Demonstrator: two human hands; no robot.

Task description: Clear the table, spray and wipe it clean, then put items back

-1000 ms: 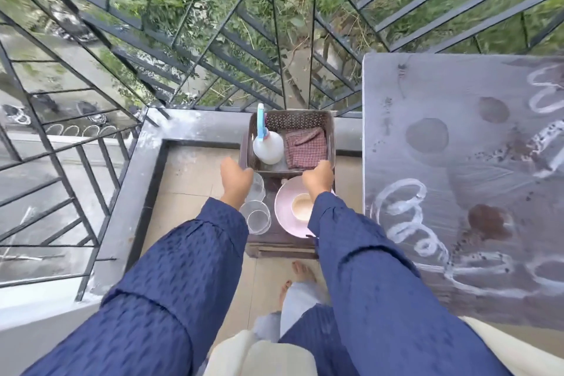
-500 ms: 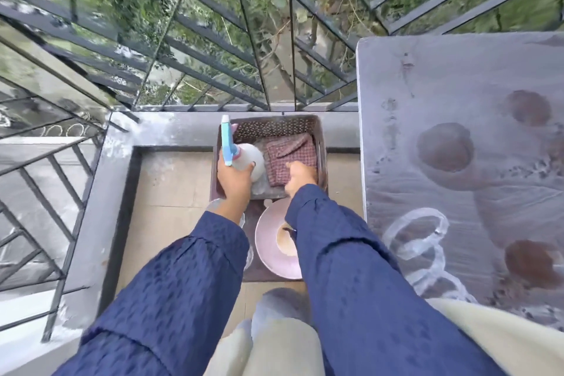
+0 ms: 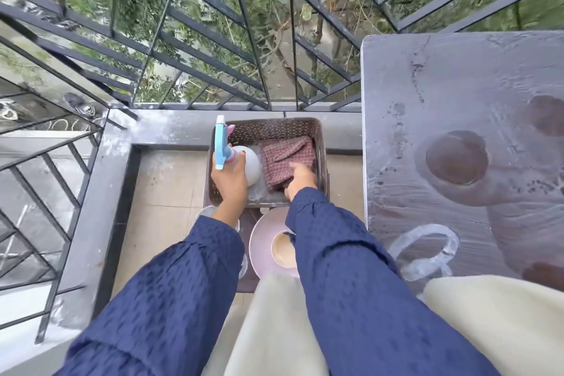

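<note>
In the middle of the frame we see the left hand wrapped around the neck of the spray bottle, fingers closed just below the blue trigger head, which points toward the top of the frame. The bottle's round white body bulges out to the right of the fingers, and it sits inside the left half of the brown perforated basket; we cannot tell whether its base rests on the basket floor or is lifted off it.

Just to the right, the right hand is down on the checked red cloth, which lies crumpled in the right half of the basket. Its fingers curl into the near edge of the fabric, but we cannot tell whether they have pinched hold of it.

Below the basket, toward the lower centre, a pink plate carries a cup, partly hidden by the blue sleeve.

The grey table fills the right side of the frame, its top smeared with white loops and streaks and round brown marks.
</note>
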